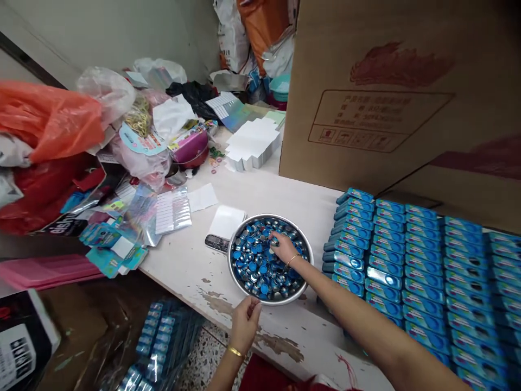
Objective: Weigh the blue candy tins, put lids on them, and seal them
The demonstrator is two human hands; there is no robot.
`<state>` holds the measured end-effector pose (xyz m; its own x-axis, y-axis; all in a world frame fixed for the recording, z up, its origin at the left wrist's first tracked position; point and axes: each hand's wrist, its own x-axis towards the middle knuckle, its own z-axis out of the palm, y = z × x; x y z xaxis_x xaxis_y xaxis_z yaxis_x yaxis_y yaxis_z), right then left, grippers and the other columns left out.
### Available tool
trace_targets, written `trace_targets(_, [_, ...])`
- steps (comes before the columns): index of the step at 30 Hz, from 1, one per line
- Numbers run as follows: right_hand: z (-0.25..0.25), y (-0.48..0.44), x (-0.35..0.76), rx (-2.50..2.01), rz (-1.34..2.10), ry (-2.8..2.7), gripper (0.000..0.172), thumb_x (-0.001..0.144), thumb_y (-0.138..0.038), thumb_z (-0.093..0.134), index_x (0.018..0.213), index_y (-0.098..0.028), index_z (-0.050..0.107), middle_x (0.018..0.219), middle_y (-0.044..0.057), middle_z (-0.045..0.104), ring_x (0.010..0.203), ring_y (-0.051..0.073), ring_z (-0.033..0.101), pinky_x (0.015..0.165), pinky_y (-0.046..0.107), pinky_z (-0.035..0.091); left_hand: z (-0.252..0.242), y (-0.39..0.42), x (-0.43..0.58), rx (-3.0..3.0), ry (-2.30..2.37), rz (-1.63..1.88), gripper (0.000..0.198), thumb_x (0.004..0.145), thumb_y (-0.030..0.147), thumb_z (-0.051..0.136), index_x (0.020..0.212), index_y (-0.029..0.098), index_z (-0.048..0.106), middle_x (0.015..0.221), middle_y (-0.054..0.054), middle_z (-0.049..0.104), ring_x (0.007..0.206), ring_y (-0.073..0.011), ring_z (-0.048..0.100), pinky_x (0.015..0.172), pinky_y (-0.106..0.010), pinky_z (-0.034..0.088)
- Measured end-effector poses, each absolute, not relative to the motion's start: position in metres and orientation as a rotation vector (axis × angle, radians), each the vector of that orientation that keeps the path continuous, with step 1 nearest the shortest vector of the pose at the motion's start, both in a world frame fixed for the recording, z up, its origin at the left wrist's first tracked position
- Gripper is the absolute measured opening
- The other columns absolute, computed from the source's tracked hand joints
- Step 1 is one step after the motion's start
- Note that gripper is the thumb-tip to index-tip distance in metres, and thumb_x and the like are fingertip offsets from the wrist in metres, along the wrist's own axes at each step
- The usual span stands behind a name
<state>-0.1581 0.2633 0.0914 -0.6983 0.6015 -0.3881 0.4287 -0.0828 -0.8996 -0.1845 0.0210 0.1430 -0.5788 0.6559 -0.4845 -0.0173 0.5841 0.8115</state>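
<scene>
A round metal bowl (241,227) full of small blue and silver caps (256,263) sits on a worn white table (191,266). My right hand (284,248) reaches into the bowl, its fingers pinched on one of the caps. My left hand (245,320) is closed at the bowl's near rim; what it holds, if anything, I cannot make out. Rows of blue flat packs (407,255) lie stacked right of the bowl.
A large cardboard box (378,92) stands behind the blue packs. A phone (215,243) and a white pad (226,221) lie left of the bowl. Plastic bags, cards and packaging (134,163) clutter the table's left. More blue packs (163,342) lie on the floor.
</scene>
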Motion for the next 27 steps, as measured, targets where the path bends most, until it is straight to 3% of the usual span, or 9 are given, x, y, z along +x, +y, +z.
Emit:
trace_targets(2, [0.099, 0.261, -0.154, -1.242, 2.046, -1.734, 0.015, 0.073, -0.027, 0.057, 0.087, -0.021, 0.057, 0.079, 0.002, 0.061, 0.064, 0.016, 0.057, 0.056, 0.027, 0.044, 0.143, 0.032, -0.186, 0.530, 1.958, 1.046, 0.039, 0.079, 0.054, 0.055, 0.070, 0.016, 0.057, 0.063, 0.001, 0.051, 0.060, -0.0115, 0.045, 0.058, -0.022, 0.037])
trace_targets(4, [0.106, 0.256, -0.148, -1.284, 2.204, -1.434, 0.022, 0.072, -0.036, 0.059, 0.086, -0.021, 0.055, 0.069, -0.001, 0.058, 0.051, 0.012, 0.050, 0.045, 0.023, 0.037, 0.144, 0.043, -0.183, 0.541, 1.930, 1.098, 0.035, 0.080, 0.050, 0.056, 0.076, 0.016, 0.059, 0.064, 0.001, 0.051, 0.059, -0.0107, 0.045, 0.057, -0.021, 0.038])
trace_targets(9, [0.119, 0.234, -0.140, -1.271, 2.459, -0.765, 0.027, 0.066, -0.037, 0.066, 0.085, -0.021, 0.056, 0.066, -0.002, 0.060, 0.053, 0.012, 0.056, 0.045, 0.022, 0.040, 0.145, 0.074, -0.171, 0.583, 1.987, 1.311, 0.040, 0.083, 0.040, 0.059, 0.116, 0.017, 0.054, 0.091, -0.004, 0.057, 0.065, -0.0101, 0.051, 0.061, -0.022, 0.045])
trace_targets(11, [0.120, 0.223, -0.143, -1.250, 2.513, -0.554, 0.023, 0.067, -0.034, 0.066, 0.083, -0.020, 0.057, 0.063, -0.002, 0.061, 0.051, 0.012, 0.056, 0.046, 0.022, 0.043, 0.143, 0.085, -0.172, 0.738, 2.053, 1.337, 0.040, 0.087, 0.035, 0.055, 0.122, 0.019, 0.050, 0.104, -0.008, 0.055, 0.070, -0.0106, 0.053, 0.064, -0.024, 0.048])
trace_targets(17, [0.136, 0.201, -0.136, -1.146, 2.558, -0.170, 0.011, 0.071, -0.028, 0.064, 0.073, -0.018, 0.059, 0.058, -0.001, 0.062, 0.047, 0.011, 0.055, 0.048, 0.023, 0.045, 0.143, 0.096, -0.185, 1.417, 2.242, 1.109, 0.024, 0.093, 0.026, 0.046, 0.112, 0.018, 0.057, 0.099, -0.008, 0.057, 0.091, -0.0169, 0.059, 0.080, -0.030, 0.050])
trace_targets(22, [0.163, 0.211, -0.083, -1.047, 2.576, -0.060, 0.012, 0.077, -0.025, 0.060, 0.075, -0.014, 0.062, 0.059, 0.002, 0.064, 0.050, 0.013, 0.057, 0.045, 0.021, 0.043, 0.158, 0.109, -0.161, 1.841, 2.251, 0.987, 0.020, 0.091, 0.029, 0.051, 0.106, 0.019, 0.060, 0.090, -0.005, 0.056, 0.083, -0.0170, 0.060, 0.072, -0.028, 0.051])
trace_targets(27, [0.186, 0.224, 0.015, -0.931, 2.558, 0.137, 0.018, 0.082, -0.025, 0.053, 0.078, -0.012, 0.065, 0.062, 0.005, 0.066, 0.056, 0.013, 0.060, 0.050, 0.021, 0.046, 0.183, 0.132, -0.076, 2.060, 2.101, 1.179, 0.017, 0.088, 0.023, 0.055, 0.104, 0.019, 0.061, 0.098, -0.007, 0.057, 0.089, -0.0170, 0.061, 0.073, -0.027, 0.053])
